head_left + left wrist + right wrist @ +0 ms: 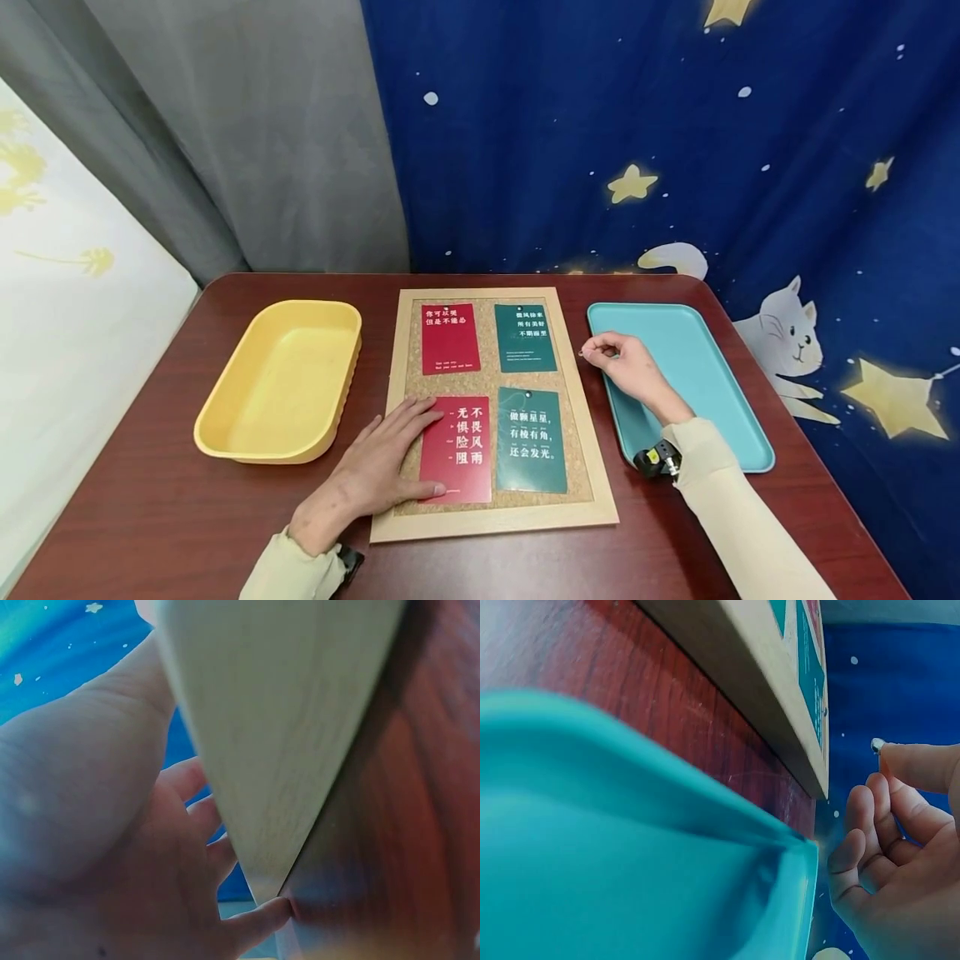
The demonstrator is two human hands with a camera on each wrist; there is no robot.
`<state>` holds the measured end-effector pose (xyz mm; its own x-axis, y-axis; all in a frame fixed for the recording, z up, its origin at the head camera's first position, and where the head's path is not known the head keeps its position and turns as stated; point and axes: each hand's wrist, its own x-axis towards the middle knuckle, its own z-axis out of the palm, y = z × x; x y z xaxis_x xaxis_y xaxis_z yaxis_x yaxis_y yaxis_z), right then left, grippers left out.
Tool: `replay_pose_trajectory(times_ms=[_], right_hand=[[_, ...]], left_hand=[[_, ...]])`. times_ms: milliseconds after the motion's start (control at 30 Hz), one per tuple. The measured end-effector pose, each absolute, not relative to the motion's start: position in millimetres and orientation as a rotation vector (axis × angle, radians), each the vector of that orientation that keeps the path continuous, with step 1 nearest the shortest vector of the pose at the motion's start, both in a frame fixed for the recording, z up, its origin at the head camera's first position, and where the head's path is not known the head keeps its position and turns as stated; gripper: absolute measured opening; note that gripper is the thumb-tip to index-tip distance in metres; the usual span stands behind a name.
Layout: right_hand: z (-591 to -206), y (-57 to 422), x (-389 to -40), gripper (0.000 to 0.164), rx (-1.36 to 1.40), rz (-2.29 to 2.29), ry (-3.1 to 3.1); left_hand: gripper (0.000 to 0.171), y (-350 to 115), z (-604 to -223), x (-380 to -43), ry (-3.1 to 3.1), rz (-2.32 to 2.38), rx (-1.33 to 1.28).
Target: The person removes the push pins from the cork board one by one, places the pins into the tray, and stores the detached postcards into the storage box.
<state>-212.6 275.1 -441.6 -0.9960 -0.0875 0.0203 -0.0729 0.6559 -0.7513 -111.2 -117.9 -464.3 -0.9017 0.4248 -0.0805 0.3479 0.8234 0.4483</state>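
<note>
My left hand [371,471] lies with fingers spread over the left edge of a lower red card [468,450] on a wood-framed cork board [489,342]. Its fingertips and thumb rest on the card. Beyond the board's right side, my right hand [633,367] pinches a small silver thumbtack [877,745] between thumb and forefinger, over the left edge of the blue tray. An upper red card [450,346], an upper green card [525,350] and a lower green card [531,458] each carry a tack near the top.
On the left stands a deep yellow bin [281,383]. The shallow blue tray [690,358] lies right of the board, beneath my right hand and wrist. All of it sits on a dark red wooden table [480,571], with curtains [525,167] behind its far edge.
</note>
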Motion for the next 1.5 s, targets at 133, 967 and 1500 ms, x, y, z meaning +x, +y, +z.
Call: replay_pose_trajectory(times_ms=[133, 967, 1500], right_hand=[[-443, 278, -213, 0.017, -0.159, -1.272, 2.85], [-443, 302, -216, 0.02, -0.082, -1.197, 2.82], [-452, 309, -214, 0.02, -0.042, -1.156, 2.829]], left_hand=[[0.1, -119, -465, -111, 2.828, 0.648, 0.603], [0.099, -116, -462, -113, 2.821, 0.649, 0.628], [0.1, -118, -461, -112, 2.812, 0.651, 0.616]])
